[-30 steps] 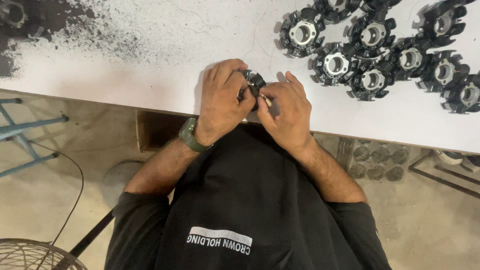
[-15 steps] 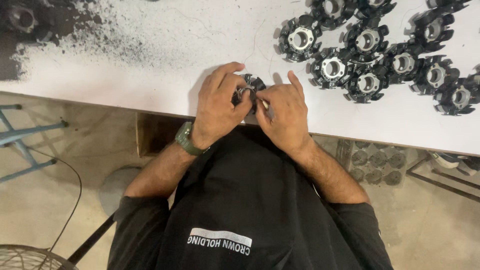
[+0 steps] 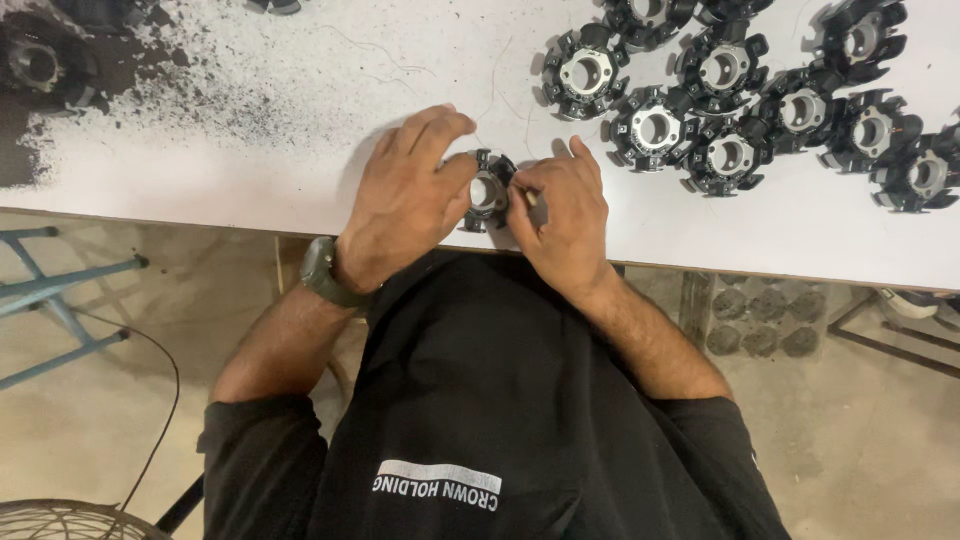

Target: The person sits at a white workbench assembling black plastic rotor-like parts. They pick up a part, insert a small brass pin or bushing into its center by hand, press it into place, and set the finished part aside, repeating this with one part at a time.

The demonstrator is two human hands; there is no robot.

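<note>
At near edge of white tabletop (image 3: 250,180), approx. mid-length: one black toothed ring part w/ metal centre bore (image 3: 487,190), held between both hands. Left hand (image 3: 405,195) wraps its left side, thumb and forefinger closed on the rim, other fingers curled above it. Right hand (image 3: 560,205) bears on its right side, fingers bent inward, pinching a small pale piece (image 3: 531,198) against the part; what that piece is, cannot tell. Whether the part rests on the surface or is lifted just clear, cannot tell.

Left wrist: dark green watch (image 3: 322,272). Black sleeves and black shirt fill lower frame.

Far right corner area: cluster of like black ring parts (image 3: 740,95), packed touching or just beside one another, well apart from the hands. Far left corner: patch of dark powder (image 3: 110,95) scattered over the surface, w/ another dark round part (image 3: 38,62) sitting in it.

Below the table edge, left: blue metal frame (image 3: 60,285) on pale floor.
</note>
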